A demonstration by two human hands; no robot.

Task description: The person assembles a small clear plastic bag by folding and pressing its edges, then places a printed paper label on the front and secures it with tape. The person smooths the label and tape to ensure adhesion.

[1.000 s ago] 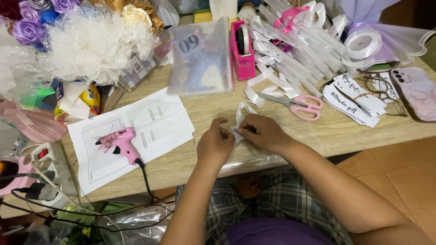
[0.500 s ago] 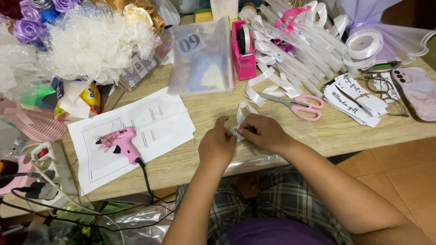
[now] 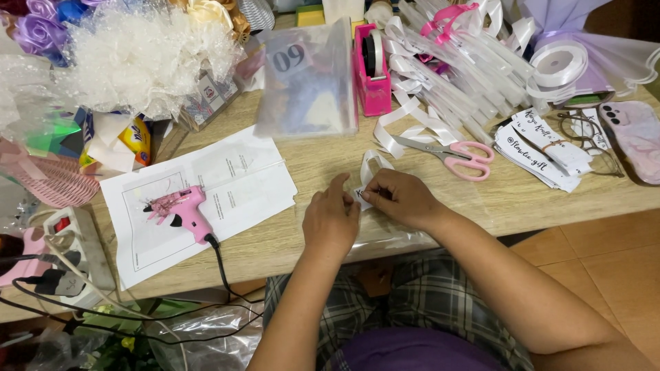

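My left hand (image 3: pixel 331 218) and my right hand (image 3: pixel 400 198) meet near the front edge of a wooden table (image 3: pixel 316 165). Together they pinch a small white paper tag (image 3: pixel 362 197) with dark lettering. A looped white ribbon (image 3: pixel 372 165) rises from just behind the tag. A clear plastic sleeve (image 3: pixel 392 237) lies under my hands and hangs over the table edge. Pink-handled scissors (image 3: pixel 454 154) lie to the right of my right hand.
A pink glue gun (image 3: pixel 180 211) rests on white printed sheets (image 3: pixel 227 185) at the left, its black cord dropping off the edge. A pink tape dispenser (image 3: pixel 372 69), white ribbon spool (image 3: pixel 558 63), stacked printed tags (image 3: pixel 540 144), glasses (image 3: pixel 584 134) and a phone (image 3: pixel 636 134) crowd the back and right.
My hands have stayed in the same spot; the fingers have shifted slightly on the tag. Nothing else on the table has moved.
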